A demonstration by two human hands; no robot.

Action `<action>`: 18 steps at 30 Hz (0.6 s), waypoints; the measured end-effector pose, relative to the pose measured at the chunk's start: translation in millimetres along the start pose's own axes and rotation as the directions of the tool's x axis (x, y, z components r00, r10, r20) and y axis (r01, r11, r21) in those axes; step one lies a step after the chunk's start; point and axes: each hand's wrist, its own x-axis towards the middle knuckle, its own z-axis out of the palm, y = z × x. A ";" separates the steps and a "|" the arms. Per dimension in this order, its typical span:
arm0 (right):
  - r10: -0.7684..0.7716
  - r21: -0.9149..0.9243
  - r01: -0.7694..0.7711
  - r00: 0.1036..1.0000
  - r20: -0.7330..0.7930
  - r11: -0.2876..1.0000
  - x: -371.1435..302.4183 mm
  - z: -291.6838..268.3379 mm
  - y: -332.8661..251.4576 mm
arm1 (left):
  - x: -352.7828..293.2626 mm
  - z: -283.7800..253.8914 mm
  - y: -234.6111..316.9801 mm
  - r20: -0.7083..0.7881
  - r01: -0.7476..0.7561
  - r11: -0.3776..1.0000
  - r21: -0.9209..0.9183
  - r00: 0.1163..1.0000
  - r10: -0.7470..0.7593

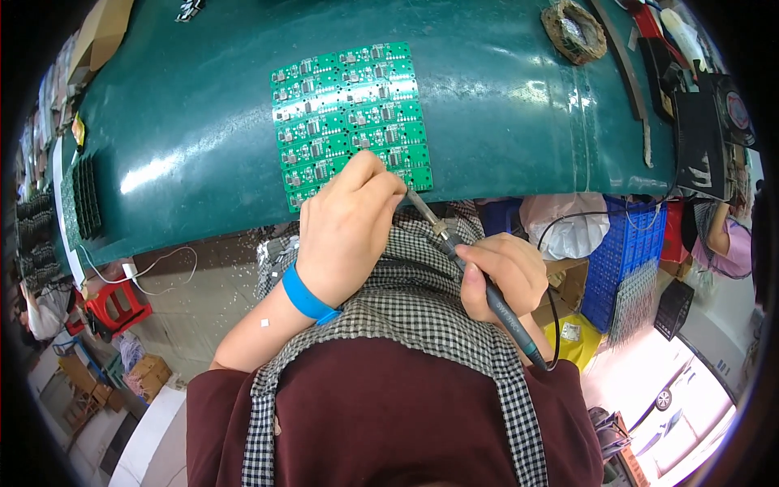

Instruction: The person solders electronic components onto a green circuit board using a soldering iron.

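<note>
A green panel of circuit boards (353, 114) lies on the table near its front edge, covered with small components in two columns. My left hand (345, 215) rests over the panel's near edge, a blue band on its wrist. Its fingers are bent and pinched together; what they hold, if anything, is hidden beneath them. My right hand (507, 276) grips a soldering iron (495, 300) by its dark handle. The iron's metal tip points up and left, close to the left fingertips at the panel's near edge. Whether the tip touches the board is hard to see.
The green table (195, 105) carries a roll of tape (574, 32) at the far right. Stacked boards (85, 195) stand at its left edge. A black cable (556, 312) runs from the iron. Below the table at right are a blue crate (621, 252) and a white bag (564, 223).
</note>
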 end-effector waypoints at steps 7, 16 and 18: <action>0.091 -0.038 -0.098 0.983 -0.157 0.994 -7.3 -16.7 -0.4 | -18.4 -46.4 -15.7 -0.176 0.324 0.946 0.000 0.931 -0.319; 0.174 -0.027 -0.177 0.980 -0.100 0.984 28.8 3.4 1.4 | -23.9 -186.9 -109.4 -0.759 0.418 0.785 0.457 0.644 0.099; 0.154 0.005 -0.154 0.986 -0.065 0.988 46.7 17.1 -1.7 | 2.4 -195.7 -96.1 -0.819 0.369 0.830 0.417 0.548 0.168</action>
